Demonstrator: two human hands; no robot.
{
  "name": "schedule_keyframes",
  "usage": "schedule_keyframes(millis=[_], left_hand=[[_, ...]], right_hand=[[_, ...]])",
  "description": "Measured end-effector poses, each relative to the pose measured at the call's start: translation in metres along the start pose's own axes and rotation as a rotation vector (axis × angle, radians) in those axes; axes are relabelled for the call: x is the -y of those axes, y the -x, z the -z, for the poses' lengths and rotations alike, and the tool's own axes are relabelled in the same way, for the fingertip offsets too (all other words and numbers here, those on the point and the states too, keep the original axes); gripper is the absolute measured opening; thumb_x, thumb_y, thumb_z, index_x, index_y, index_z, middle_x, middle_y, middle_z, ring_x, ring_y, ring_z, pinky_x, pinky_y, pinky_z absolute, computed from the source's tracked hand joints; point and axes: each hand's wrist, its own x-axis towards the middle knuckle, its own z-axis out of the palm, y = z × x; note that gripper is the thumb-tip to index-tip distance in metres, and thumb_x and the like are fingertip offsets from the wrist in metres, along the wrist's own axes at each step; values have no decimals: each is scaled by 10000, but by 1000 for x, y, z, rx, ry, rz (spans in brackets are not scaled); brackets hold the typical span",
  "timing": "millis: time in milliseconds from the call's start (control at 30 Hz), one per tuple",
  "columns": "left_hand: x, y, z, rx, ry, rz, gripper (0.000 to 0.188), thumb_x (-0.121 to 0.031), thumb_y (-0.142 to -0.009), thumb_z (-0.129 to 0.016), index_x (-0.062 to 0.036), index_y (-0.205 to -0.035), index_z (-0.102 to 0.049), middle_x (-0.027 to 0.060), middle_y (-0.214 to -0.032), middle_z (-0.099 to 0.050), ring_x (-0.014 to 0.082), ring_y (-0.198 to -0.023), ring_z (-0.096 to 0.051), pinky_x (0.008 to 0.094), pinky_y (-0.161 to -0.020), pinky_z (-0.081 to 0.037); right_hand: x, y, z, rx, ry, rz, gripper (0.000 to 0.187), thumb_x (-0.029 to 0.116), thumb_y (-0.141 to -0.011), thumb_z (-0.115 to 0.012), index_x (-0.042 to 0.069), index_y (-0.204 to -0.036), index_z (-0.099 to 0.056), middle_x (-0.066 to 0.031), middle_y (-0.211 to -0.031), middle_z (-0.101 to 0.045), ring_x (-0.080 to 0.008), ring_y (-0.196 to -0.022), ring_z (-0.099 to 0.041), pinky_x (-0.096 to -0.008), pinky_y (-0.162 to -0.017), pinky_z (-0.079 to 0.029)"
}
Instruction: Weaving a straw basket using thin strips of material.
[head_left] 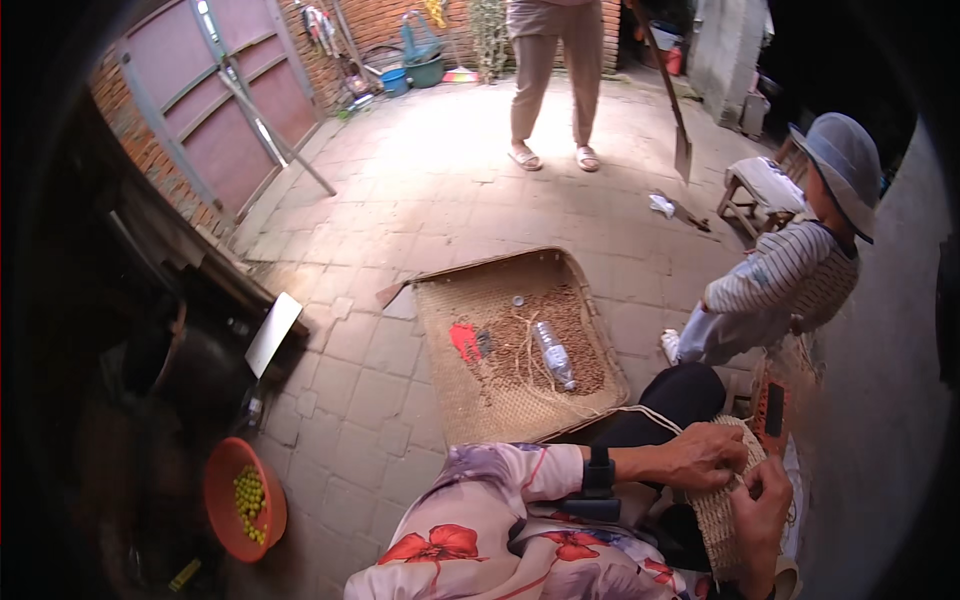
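Observation:
A pale, tightly woven straw piece (715,530) lies over my lap at the lower right. My left hand (703,457), with a black band at its wrist, has its fingers curled on the upper edge of the weave. Just right of it, my right hand (762,503) is closed in a pinch at the same edge, its thumb and fingertips together. A thin pale cord (645,412) runs from the large tray to the work near my left hand. What lies between the fingertips is too small to make out.
Ahead stands a shallow woven tray (432,330) with brown nuts or seeds, a plastic bottle (553,357) and a red scrap (465,342). An orange basin (222,500) holds yellow-green fruit. A person in a hat (785,270) is close on my right; another (555,70) stands beyond, near a shovel (682,150).

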Motion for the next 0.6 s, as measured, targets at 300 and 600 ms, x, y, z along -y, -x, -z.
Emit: schedule_keyframes(millis=[300, 600], left_hand=[[-7, 21, 29, -122, -12, -60, 352, -141, -818, -649, -71, -1160, -611, 132, -982, -609, 308, -918, -635, 404, -789, -515], [70, 330, 399, -1418, 362, 1194, 716, -278, -913, -631, -199, -1509, -242, 89, -840, -690, 164, -598, -617, 319, -465, -470]], right_hand=[[-4, -9, 16, 312, -562, -239, 167, 66, -852, -624, 65, -786, -470, 33, -713, -468, -52, -670, -417, -236, -609, -350], [-3, -6, 38, 436, -348, -98, 181, 77, -940, -630, 67, -807, -506, -53, -815, -447, -128, -799, -440, -296, -745, -386]])
